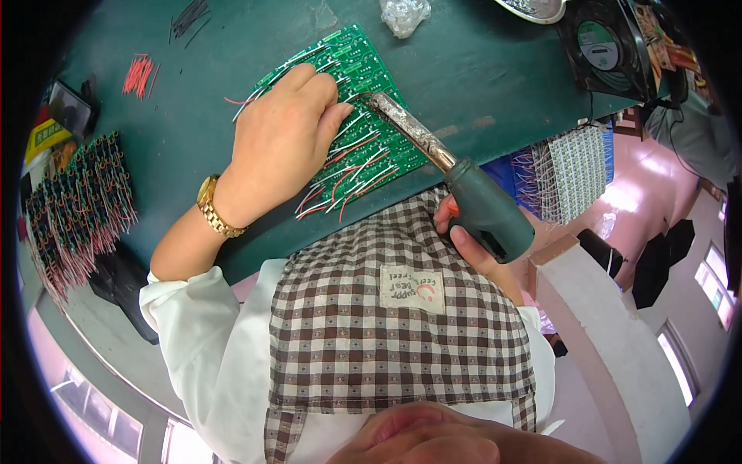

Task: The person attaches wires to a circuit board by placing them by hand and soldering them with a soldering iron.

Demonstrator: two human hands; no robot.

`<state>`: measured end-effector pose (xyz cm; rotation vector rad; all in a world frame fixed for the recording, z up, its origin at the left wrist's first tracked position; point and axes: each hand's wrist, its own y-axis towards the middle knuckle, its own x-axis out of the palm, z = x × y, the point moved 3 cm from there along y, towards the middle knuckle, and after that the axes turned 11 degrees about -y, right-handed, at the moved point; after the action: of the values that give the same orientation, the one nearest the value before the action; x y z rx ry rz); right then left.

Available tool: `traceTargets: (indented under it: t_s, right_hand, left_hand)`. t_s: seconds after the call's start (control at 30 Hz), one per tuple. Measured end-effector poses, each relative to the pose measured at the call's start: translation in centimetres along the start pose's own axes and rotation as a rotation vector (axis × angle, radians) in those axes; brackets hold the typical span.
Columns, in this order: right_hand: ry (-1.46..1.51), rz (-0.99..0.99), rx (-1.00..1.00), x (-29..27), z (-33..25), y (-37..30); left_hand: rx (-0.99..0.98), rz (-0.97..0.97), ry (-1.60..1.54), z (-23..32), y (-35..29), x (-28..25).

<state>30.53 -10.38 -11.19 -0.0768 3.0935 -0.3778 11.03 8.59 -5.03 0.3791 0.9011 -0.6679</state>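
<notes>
My left hand (284,139), with a gold watch (212,207) at its wrist, rests over a green circuit board panel (375,66). Its thumb and forefinger pinch together at what seems a thin white wire, the grip itself partly hidden. Rows of red and white wires (359,174) lie across the panel. A soldering iron (491,209) with a dark green handle and stained metal barrel slants over the panel's right part, its tip close to my left fingertips. My right hand (475,247) is closed about the handle from below, mostly hidden behind it.
Red tubing pieces (139,75) and black ones (188,17) lie on the green table (209,85). At left hangs a stack of wired boards (81,205). A black fan (603,50) stands back right, near a crumpled clear bag (404,15). More wired boards (568,174) sit right.
</notes>
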Motion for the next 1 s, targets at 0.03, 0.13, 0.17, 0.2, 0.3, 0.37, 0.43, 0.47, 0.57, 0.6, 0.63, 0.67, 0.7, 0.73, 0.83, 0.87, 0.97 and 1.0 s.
traceTargets:
  t_s: [0.03,0.13,0.17,0.2,0.3,0.37,0.43,0.47,0.57,0.6,0.63,0.67,0.7,0.73,0.83,0.87,0.97,1.0]
  right_hand:
    - [0.002,0.003,0.003,0.0,-0.1,0.0]
    - [-0.022,0.0,0.012,0.0,-0.4,-0.1]
    - [-0.048,-0.008,0.016,0.1,-0.4,-0.1]
    - [-0.075,-0.017,0.019,0.2,-0.4,0.0]
    - [-0.049,0.123,-0.11,0.7,-0.4,0.4]
    - [-0.064,0.128,-0.107,0.9,-0.5,0.3]
    - [-0.094,0.113,-0.081,1.0,-0.6,0.2]
    - [-0.12,0.097,-0.057,1.0,-0.8,0.0]
    - [-0.032,0.106,-0.007,1.1,-1.3,-0.5]
    - [0.024,0.118,0.006,1.2,-1.4,-0.6]
    - [0.053,0.117,-0.007,1.3,-1.4,-0.5]
    - [0.082,0.116,-0.02,1.5,-1.5,-0.5]
    - [0.11,0.115,-0.032,1.5,-1.5,-0.5]
    - [0.085,0.104,-0.022,1.6,-1.6,-0.6]
    - [0.046,0.081,-0.004,1.7,-1.5,-0.7]
    - [0.058,0.082,-0.007,1.8,-1.4,-0.6]
    - [0.064,0.07,-0.027,1.8,-1.2,-0.6]
    - [0.075,0.071,-0.027,1.8,-1.1,-0.6]
  left_hand:
    - [0.002,-0.001,0.004,0.0,0.0,0.0]
    - [0.008,0.004,-0.001,-0.1,-0.1,-0.1]
    - [0.013,0.004,0.003,-0.2,-0.2,-0.1]
    - [0.018,0.004,0.004,-0.2,-0.2,-0.1]
    - [0.012,-0.001,0.007,-0.3,-0.5,-0.1]
    - [0.005,-0.005,0.009,-0.4,-0.7,-0.1]
    - [0.0,-0.007,0.011,-0.5,-0.9,-0.1]
    - [0.008,-0.005,0.013,-0.6,-1.0,-0.2]
    - [0.024,0.001,0.016,-0.7,-1.2,-0.2]
    - [0.024,0.002,0.015,-0.7,-1.2,-0.2]
    - [0.027,0.003,0.015,-0.7,-1.3,-0.2]
    - [0.023,0.002,0.014,-0.8,-1.3,-0.2]
    - [0.019,0.001,0.014,-0.8,-1.4,-0.1]
    - [0.015,0.0,0.013,-0.8,-1.4,-0.1]
    - [0.016,-0.003,0.01,-0.8,-1.5,-0.1]
    - [0.022,0.001,0.013,-0.8,-1.5,-0.1]
    - [0.024,0.003,0.006,-0.8,-1.5,-0.1]
    - [0.023,0.003,0.005,-0.8,-1.5,-0.1]
